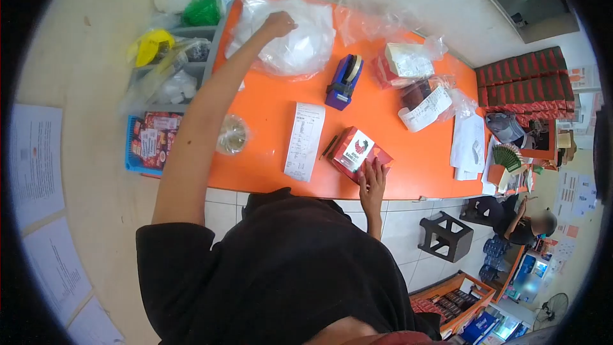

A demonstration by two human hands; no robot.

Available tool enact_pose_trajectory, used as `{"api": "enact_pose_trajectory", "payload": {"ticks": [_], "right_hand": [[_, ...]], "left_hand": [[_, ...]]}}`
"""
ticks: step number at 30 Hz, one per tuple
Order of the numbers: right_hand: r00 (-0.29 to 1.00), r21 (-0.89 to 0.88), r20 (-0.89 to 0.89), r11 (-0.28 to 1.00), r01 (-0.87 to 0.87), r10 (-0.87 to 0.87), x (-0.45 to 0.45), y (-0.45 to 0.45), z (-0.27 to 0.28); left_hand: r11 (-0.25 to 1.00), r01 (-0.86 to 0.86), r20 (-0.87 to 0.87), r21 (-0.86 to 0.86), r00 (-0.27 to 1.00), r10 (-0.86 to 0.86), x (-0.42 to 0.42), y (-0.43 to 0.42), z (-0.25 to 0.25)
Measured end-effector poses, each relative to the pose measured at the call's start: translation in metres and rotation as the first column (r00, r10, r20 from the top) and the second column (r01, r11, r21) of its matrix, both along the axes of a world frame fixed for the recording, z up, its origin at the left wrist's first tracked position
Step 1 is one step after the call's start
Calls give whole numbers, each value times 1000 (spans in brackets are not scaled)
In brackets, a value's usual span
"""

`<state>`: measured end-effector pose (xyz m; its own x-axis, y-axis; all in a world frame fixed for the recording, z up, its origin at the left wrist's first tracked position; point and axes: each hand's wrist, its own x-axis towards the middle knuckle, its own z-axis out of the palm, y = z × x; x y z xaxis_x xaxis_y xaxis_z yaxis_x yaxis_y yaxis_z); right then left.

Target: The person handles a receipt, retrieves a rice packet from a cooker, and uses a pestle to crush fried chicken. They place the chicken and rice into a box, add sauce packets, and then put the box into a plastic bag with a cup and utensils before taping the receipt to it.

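Observation:
At the top of the orange table, my left hand point(279, 25) is closed on the pile of clear plastic bags point(297, 41). Fingers apart, my right hand point(373, 186) rests on the near right side of a red box point(357, 153) with a white label. Left of that box lies a long printed receipt point(304, 142). Between the bags and the box stands a blue tape dispenser point(343, 83). A round clear-wrapped item point(232, 135) sits beside my left forearm.
Wrapped packages point(424, 103) with receipts lie at the right, near white papers point(468, 144). A grey divided tray point(201, 54) and blue basket point(132, 147) line the left. Stacked red boxes point(527, 83) stand far right. Beyond a dark stool point(447, 236) is another person point(520, 227).

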<state>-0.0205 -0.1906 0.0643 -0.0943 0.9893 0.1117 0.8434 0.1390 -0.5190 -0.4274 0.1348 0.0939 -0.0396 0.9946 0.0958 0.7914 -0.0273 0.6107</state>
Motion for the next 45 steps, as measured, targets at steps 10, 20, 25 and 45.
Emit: {"api": "enact_pose_trajectory", "payload": {"ticks": [10, 20, 25, 45], "right_hand": [[812, 59, -552, 980, -192, 192, -79, 94, 133], [878, 383, -200, 859, -340, 436, -273, 300, 62], [848, 329, 61, 791, -515, 527, -300, 371, 82], [721, -240, -219, 680, -693, 658, -174, 296, 63]], "left_hand": [[879, -445, 132, 170, 895, 427, 20, -45, 13], [861, -505, 609, -53, 667, 429, 12, -20, 24], [848, -504, 854, 165, 503, 133, 31, -46, 92], [913, 91, -625, 397, 755, 197, 61, -95, -63]]}}
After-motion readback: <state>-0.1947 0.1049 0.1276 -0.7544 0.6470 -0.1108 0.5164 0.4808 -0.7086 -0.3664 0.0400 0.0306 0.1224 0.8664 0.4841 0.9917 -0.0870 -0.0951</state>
